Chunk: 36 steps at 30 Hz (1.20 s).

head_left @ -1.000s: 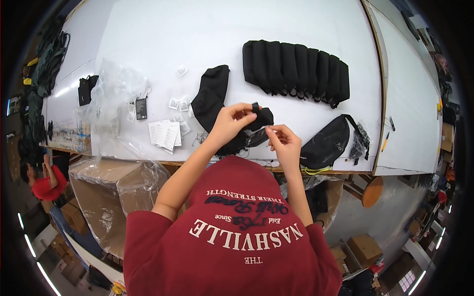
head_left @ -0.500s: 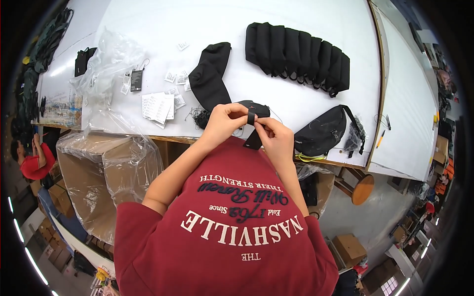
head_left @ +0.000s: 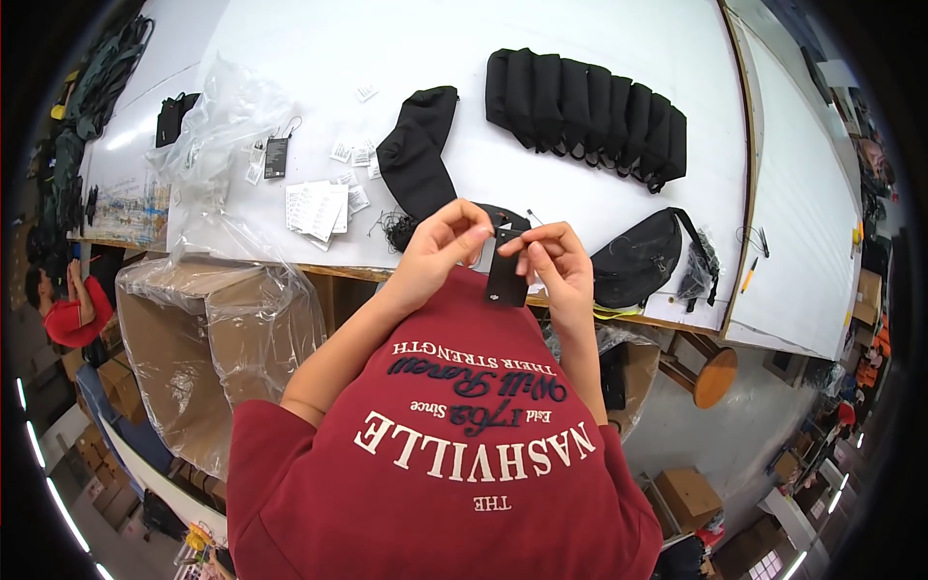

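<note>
The black hang tag [head_left: 506,280] dangles between the person's two hands, just over the near edge of the white worktop [head_left: 464,58] and in front of the dark red shirt [head_left: 440,406]. From where I stand, the right hand [head_left: 556,259] has its thumb and fingers pinched at the tag's upper right edge. The left hand [head_left: 437,249] has its thumb and forefinger drawn together right by the tag's top end — whether they grip the tag or some thin loop there, I can't tell.

Just beyond the hands lies a dark item [head_left: 507,218], mostly hidden by them. Near the left hand sits a tangle of black cords [head_left: 397,230], with a bent black cloth piece [head_left: 416,150] stretching away behind it. Farther left are a fanned stack of white papers [head_left: 316,210], another black tag [head_left: 275,158] and crumpled clear plastic [head_left: 227,126].

On the right hand's side rests a black bag [head_left: 633,261] with a strap — a clear packet [head_left: 698,275] just beside it. Beyond, a row of black pouches [head_left: 585,114] lies packed side by side, and an orange pen [head_left: 749,275] sits off to the right.
</note>
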{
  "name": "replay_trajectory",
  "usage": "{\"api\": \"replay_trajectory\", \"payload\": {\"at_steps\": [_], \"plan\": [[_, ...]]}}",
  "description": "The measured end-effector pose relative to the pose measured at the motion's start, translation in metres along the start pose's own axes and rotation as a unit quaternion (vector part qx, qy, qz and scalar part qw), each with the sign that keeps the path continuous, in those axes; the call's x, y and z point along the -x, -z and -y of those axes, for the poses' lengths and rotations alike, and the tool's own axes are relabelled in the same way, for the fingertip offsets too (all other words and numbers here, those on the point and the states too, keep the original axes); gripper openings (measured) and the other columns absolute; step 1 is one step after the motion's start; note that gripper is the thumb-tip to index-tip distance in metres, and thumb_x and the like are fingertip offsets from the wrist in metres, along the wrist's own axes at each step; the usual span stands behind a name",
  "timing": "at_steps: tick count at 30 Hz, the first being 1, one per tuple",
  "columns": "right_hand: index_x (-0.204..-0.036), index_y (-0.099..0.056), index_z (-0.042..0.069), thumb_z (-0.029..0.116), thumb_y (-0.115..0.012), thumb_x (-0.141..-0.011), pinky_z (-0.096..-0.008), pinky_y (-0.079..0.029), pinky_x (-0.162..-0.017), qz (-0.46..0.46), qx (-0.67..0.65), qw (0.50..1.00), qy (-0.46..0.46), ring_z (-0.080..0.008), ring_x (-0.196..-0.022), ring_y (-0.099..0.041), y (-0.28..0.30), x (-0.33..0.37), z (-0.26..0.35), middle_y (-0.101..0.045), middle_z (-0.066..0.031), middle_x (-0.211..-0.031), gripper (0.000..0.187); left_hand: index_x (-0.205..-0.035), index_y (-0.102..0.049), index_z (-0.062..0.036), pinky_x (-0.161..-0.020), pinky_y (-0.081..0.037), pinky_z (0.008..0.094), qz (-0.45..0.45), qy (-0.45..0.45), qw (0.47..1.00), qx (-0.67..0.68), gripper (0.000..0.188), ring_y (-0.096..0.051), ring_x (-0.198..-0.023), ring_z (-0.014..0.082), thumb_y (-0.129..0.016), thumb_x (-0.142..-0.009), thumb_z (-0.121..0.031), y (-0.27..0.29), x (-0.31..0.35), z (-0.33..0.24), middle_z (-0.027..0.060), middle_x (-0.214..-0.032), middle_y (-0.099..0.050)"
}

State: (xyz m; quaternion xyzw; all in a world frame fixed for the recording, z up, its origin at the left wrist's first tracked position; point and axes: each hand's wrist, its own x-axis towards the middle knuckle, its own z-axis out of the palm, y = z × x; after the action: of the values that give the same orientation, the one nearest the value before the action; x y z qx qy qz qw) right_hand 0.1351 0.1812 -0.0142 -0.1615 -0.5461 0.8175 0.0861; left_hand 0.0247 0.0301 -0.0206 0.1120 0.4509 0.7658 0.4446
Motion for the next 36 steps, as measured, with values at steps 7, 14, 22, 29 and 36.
{"api": "replay_trajectory", "payload": {"at_steps": [7, 14, 22, 29, 36], "plan": [[-0.112, -0.042, 0.003, 0.009, -0.047, -0.096, -0.0193, -0.04, -0.061, -0.003, -0.021, 0.999, 0.042, -0.0093, -0.068, -0.054, -0.012, 0.005, -0.008, -0.061, -0.0087, -0.081, 0.018, -0.093, -0.063, 0.0025, -0.056, -0.031, 0.0138, -0.022, 0.022, 0.986, -0.164, 0.013, -0.034, -0.058, -0.0013, -0.063, -0.087, -0.009, -0.009, 0.004, -0.008, -0.0071, -0.065, -0.05], [-0.112, -0.043, 0.005, 0.008, -0.052, -0.093, -0.0183, -0.039, -0.062, -0.007, 0.001, 0.999, 0.038, -0.0073, -0.069, -0.051, -0.02, 0.008, -0.011, -0.058, -0.0046, -0.078, 0.021, -0.096, -0.053, 0.0003, -0.054, -0.031, 0.0149, -0.034, -0.009, 0.997, -0.068, 0.012, -0.037, -0.058, -0.001, -0.056, -0.093, -0.011, -0.012, 0.008, -0.007, -0.0034, -0.068, -0.051], [-0.113, -0.043, 0.005, 0.007, -0.05, -0.094, -0.0186, -0.039, -0.063, -0.001, 0.008, 0.999, 0.046, -0.0076, -0.071, -0.051, -0.025, 0.012, -0.009, -0.057, -0.0048, -0.081, 0.021, -0.091, -0.055, 0.001, -0.054, -0.033, 0.0148, 0.005, -0.04, 0.991, -0.127, 0.013, -0.044, -0.063, -0.001, -0.057, -0.092, -0.012, -0.017, 0.01, -0.004, -0.0027, -0.071, -0.052], [-0.112, -0.042, 0.005, 0.007, -0.047, -0.095, -0.0191, -0.039, -0.064, 0.008, 0.056, 0.996, 0.063, -0.0077, -0.072, -0.049, -0.03, 0.013, -0.003, -0.055, -0.0043, -0.081, 0.018, -0.088, -0.059, 0.0034, -0.053, -0.034, 0.0152, -0.036, -0.017, 0.989, -0.14, 0.015, -0.041, -0.056, -0.0012, -0.062, -0.089, -0.011, -0.014, 0.011, -0.006, -0.0069, -0.059, -0.046], [-0.112, -0.041, 0.005, 0.007, -0.047, -0.095, -0.019, -0.038, -0.064, 0.0, 0.056, 0.996, 0.063, -0.0076, -0.072, -0.049, -0.031, 0.015, -0.004, -0.055, -0.0045, -0.082, 0.018, -0.088, -0.059, 0.0037, -0.057, -0.039, 0.0159, -0.025, -0.01, 0.99, -0.141, 0.015, -0.045, -0.059, -0.0009, -0.062, -0.089, -0.011, -0.022, 0.017, -0.018, -0.0066, -0.06, -0.047]]}}
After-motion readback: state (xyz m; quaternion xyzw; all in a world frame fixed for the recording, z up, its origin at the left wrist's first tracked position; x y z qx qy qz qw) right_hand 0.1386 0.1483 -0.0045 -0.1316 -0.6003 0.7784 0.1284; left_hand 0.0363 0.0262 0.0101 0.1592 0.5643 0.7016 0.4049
